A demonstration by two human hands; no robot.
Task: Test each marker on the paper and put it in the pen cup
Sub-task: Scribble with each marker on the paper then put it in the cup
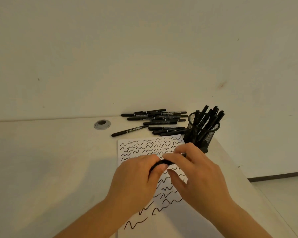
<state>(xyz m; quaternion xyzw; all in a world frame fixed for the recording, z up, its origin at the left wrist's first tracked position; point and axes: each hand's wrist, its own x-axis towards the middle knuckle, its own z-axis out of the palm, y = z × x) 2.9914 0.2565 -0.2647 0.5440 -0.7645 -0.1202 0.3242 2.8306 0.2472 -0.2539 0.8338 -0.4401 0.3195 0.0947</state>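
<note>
Pale desk [50, 160] against a bare wall: both hands worked one marker [162, 163] over the scribbled paper [144, 146].
Left hand [136, 177] and right hand [194, 170] pinched it; pulling straight along the barrel probably best, pen cup [203, 133] just far-right.

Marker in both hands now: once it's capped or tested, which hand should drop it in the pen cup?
Right, probably. The right hand grips the marker on the side nearer the pen cup, which stands at the paper's far right corner. The left hand would have to cross over.

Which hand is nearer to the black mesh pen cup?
Right. The right hand is just in front of the black mesh pen cup; the left hand is farther to its left.
</note>
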